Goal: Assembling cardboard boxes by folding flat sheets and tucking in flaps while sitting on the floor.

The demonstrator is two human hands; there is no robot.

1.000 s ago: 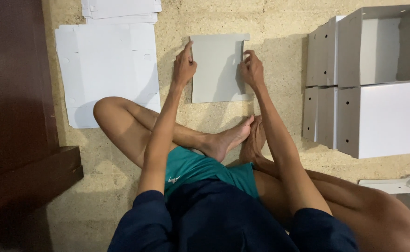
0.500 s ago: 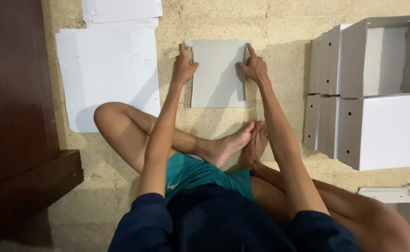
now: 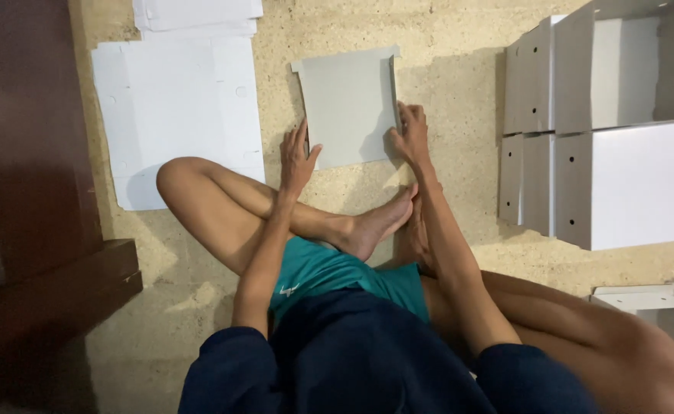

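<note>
Head view: the grey cardboard sheet lies flat on the sandy floor in the upper middle of the frame. Pressed unevenly, its folded right flap could crease crooked, or the sheet could slide on the gritty floor, since only fingertips pin it. The left hand rests open on the sheet's lower left edge, fingers spread. The right hand curls over the lower right edge, fingertips pinching the raised flap. Both forearms reach forward over crossed legs.
</note>
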